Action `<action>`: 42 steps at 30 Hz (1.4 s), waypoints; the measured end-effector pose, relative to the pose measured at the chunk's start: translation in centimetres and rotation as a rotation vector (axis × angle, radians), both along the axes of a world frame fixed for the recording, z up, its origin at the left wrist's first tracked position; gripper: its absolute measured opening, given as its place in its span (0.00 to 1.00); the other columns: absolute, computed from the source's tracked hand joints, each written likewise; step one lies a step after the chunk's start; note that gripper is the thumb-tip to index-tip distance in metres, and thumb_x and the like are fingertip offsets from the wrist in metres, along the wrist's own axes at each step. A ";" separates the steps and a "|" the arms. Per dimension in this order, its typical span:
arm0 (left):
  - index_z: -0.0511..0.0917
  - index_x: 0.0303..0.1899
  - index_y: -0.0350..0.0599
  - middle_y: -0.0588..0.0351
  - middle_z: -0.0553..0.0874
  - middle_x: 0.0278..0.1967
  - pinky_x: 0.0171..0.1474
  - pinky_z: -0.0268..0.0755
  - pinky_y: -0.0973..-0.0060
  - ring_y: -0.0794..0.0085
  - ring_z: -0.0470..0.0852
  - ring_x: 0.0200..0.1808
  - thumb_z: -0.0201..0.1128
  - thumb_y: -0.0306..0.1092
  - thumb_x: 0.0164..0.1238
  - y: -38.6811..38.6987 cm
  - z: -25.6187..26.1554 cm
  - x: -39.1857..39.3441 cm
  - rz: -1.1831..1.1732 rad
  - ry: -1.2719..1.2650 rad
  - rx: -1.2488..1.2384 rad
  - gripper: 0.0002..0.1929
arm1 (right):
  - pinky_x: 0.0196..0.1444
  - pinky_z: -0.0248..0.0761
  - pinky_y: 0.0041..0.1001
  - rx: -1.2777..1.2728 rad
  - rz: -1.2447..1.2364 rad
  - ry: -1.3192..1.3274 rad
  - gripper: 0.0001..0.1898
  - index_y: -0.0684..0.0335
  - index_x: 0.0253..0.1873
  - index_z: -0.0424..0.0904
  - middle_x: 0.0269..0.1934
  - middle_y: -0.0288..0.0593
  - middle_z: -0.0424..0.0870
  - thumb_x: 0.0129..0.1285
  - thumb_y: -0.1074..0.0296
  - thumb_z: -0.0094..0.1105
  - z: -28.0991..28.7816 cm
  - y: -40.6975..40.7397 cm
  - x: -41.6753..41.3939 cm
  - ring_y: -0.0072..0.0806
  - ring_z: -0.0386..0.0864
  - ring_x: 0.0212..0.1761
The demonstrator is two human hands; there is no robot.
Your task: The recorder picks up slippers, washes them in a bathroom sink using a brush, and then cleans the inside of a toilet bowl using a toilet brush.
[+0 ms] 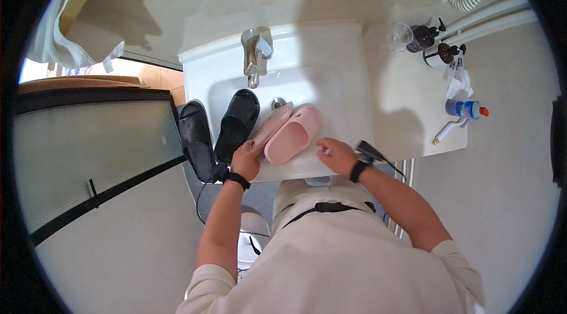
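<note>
My left hand [246, 162] is at the near end of a pink slipper turned on its side [273, 122], its fingers against the heel; whether they grip it is not plain. A second pink slipper [292, 139] leans beside it, its opening facing up and towards me. To the left, a black slipper [238, 125] lies in the white washbasin [341, 92], and another black slipper [197, 141] rests at the basin's left edge. My right hand [336, 154] hovers over the basin's near right part, fingers curled, touching no slipper. Both wrists wear black straps with small devices.
A metal faucet [252, 55] stands at the basin's back, above the drain [278, 103]. On the right counter [398, 136] are a clear cup [401, 34], dark pump bottles [425, 38], a blue bottle with a red cap [467, 109] and a white curved handle [448, 130]. A framed glass panel [97, 154] is at left.
</note>
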State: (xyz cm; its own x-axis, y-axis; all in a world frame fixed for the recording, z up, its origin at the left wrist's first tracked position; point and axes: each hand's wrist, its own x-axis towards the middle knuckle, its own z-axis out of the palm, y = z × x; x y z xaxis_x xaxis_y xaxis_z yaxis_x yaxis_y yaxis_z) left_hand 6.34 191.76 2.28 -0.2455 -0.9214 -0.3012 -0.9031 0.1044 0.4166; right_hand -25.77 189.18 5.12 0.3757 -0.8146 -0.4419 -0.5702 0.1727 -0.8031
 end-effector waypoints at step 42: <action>0.70 0.62 0.40 0.59 0.81 0.42 0.40 0.70 0.84 0.84 0.76 0.35 0.55 0.22 0.62 1.3 4.2 -3.2 0.797 1.000 0.436 0.24 | 0.46 0.73 0.41 -0.039 -0.296 0.363 0.19 0.70 0.38 0.77 0.38 0.60 0.81 0.51 0.57 0.61 -2.0 -4.2 10.1 0.51 0.80 0.40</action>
